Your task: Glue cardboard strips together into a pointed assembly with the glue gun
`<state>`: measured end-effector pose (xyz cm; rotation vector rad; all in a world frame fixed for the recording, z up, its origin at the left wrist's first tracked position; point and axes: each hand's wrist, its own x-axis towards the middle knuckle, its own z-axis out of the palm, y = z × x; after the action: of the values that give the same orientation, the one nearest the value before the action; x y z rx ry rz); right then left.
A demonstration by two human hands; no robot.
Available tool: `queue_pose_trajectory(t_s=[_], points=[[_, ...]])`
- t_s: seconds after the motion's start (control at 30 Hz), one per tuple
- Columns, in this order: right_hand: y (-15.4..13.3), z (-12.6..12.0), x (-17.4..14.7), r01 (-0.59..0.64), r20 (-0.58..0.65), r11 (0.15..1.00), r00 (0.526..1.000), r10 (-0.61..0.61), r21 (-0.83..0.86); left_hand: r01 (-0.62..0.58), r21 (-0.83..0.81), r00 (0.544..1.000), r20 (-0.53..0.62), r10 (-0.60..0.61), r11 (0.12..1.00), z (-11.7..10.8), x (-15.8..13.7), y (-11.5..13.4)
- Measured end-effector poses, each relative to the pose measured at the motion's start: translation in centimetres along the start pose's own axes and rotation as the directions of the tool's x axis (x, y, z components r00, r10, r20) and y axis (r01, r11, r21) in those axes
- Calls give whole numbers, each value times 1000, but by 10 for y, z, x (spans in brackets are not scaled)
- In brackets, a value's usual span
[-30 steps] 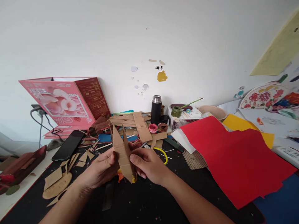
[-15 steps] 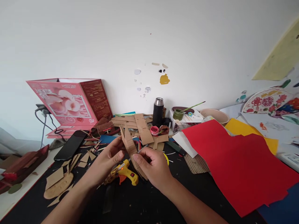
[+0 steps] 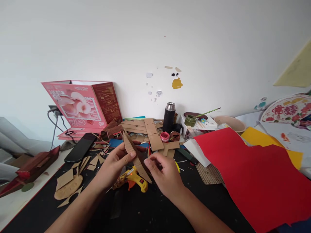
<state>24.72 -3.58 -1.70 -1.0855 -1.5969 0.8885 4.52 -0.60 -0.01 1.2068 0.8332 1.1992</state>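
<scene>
A long, folded cardboard piece (image 3: pixel 135 158) with pointed ends stands tilted in front of me. My left hand (image 3: pixel 119 161) grips it, thumb on its near face and fingers behind. Close against its right edge is my right hand (image 3: pixel 166 170), with thumb and forefinger pinched together; what they hold, if anything, is hidden. Under the cardboard lies a yellow hot glue gun (image 3: pixel 136 179) with a small orange light lit and an orange trigger. Part of a yellow tape roll (image 3: pixel 178 167) shows behind my right hand.
Cardboard scraps (image 3: pixel 93 161) and a black phone (image 3: pixel 81 147) lie left. At the back stand a pink box (image 3: pixel 80 103), a black thermos (image 3: pixel 169 118) and paint jars (image 3: pixel 165 136). Red sheets (image 3: pixel 252 178) spread across the right, beside a green-handled cutter (image 3: pixel 188 155).
My left thumb has come down onto the cardboard's near face. The right thumb has left that face for its right edge. The cardboard has turned, and the view has swung slightly left.
</scene>
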Motion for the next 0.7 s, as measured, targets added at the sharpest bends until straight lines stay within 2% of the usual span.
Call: queue_pose_trajectory(t_s=[0.13,0.27,0.4,0.6,0.7], points=[[1,-5,4,-44,-63,993,997,51,110,17,-145,999,36,-12,989,-4,1,-2],[0,-4,4,-73,70,987,996,64,143,37,-205,995,100,-16,978,-7,1,-5],[-1,0,0,-59,210,997,977,46,56,72,-239,983,182,-28,968,-11,0,-9],[-4,0,3,-69,237,997,970,62,20,136,-156,957,276,-89,978,-14,-3,-15],[-3,-1,4,-76,217,997,974,69,26,97,-182,962,270,-45,978,-14,0,-11]])
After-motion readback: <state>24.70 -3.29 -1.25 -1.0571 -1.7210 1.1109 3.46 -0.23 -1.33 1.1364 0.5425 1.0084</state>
